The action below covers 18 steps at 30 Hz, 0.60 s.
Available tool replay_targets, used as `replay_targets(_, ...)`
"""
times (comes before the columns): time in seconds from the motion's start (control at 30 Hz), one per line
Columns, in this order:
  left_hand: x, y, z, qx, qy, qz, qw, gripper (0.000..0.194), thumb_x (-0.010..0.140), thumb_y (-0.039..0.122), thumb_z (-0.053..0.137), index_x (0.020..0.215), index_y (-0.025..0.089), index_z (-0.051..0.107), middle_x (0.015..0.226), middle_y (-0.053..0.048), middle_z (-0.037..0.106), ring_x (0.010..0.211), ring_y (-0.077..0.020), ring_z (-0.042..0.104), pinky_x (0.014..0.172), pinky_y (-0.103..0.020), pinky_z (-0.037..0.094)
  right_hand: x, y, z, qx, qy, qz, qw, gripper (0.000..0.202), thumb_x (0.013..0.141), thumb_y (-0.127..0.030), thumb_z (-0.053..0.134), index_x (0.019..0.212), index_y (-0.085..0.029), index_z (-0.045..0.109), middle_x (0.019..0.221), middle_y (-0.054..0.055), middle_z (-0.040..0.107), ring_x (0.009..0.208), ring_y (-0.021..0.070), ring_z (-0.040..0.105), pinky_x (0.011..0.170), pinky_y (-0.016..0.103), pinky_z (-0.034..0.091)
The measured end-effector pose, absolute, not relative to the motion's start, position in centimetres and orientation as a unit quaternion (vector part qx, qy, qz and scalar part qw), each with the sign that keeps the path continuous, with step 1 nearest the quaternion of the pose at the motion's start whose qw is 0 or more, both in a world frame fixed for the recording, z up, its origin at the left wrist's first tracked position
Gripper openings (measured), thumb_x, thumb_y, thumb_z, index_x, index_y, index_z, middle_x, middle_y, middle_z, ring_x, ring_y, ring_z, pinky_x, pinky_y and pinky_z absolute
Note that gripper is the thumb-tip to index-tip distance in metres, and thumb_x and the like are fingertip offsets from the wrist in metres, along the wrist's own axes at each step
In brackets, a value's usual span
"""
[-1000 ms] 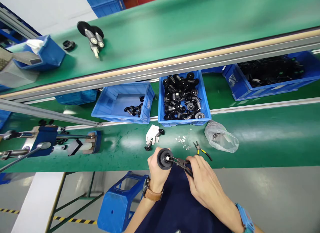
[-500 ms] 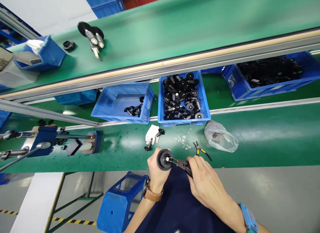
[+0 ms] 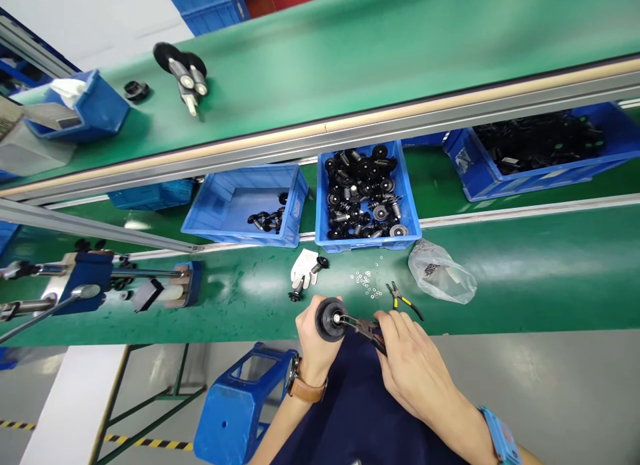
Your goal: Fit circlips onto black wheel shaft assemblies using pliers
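My left hand [image 3: 314, 332] is closed around a round black part [image 3: 327, 320] with a pale centre, held at the bench's front edge. In my right hand [image 3: 405, 348] are dark-handled pliers [image 3: 365, 326], whose tips touch the part's centre. Beyond my hands, small rings [image 3: 367, 278] lie scattered on the green bench. Yellow-and-black pliers [image 3: 406, 301] rest to the right of the rings. A white glove [image 3: 303, 265] lies to their left, with a black-and-grey part [image 3: 320, 264] on it and another [image 3: 297, 292] beside its fingers.
Behind the bench front stand a blue bin full of black parts [image 3: 407, 205], a blue bin with several parts [image 3: 225, 192] and a third bin [image 3: 540, 175] at right. A plastic bag [image 3: 445, 278] lies on the bench. At left is a metal fixture [image 3: 90, 282]; a blue stool [image 3: 225, 412] stands below.
My left hand and the round black part have shifted very slightly to the right. The pliers' tips are still at its centre.
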<state>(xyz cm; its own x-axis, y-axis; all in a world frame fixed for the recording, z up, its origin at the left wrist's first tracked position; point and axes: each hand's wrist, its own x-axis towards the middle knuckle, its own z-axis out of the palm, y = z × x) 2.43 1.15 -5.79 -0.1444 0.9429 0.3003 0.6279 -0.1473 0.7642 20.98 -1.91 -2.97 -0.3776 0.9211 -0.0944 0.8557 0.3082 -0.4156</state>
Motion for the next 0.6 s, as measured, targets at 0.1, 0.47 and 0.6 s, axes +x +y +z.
replay_targets(0.1,2.42,1.16,-5.80,0.628,0.624,0.425,0.189,0.019,0.088,0.020,0.071,0.078,0.021,0.055,0.063,0.006,0.063,0.053,-0.0096,0.056,0.060,-0.020,0.048,21.00,-1.92,-2.81,-0.553,-0.806,0.194,0.081,0.046,0.083,-0.008,0.055,0.128,-0.014,0.045,0.106,0.010,0.060,0.094,0.0280,0.057,0.079,0.043,0.048)
replay_targets(0.47,2.47,1.16,-5.92,0.621,0.631,0.423,0.194,0.018,0.088,0.020,0.071,0.078,0.021,0.056,0.063,0.005,0.063,0.052,-0.0099,0.055,0.058,-0.021,0.047,20.82,-1.82,-2.78,-0.550,-0.817,0.162,0.062,0.042,0.079,-0.007,0.056,0.119,-0.015,0.048,0.100,0.009,0.059,0.088,0.0277,0.056,0.074,0.041,0.044)
replay_targets(0.6,2.30,1.20,-6.05,0.619,0.627,0.427,0.204,0.018,0.088,0.020,0.071,0.077,0.021,0.056,0.064,0.005,0.063,0.053,-0.0098,0.055,0.059,-0.021,0.048,20.72,-1.85,-2.91,-0.548,-0.816,0.171,0.062,0.029,0.077,-0.006,0.056,0.101,-0.020,0.049,0.090,0.006,0.056,0.081,0.0254,0.054,0.072,0.039,0.040)
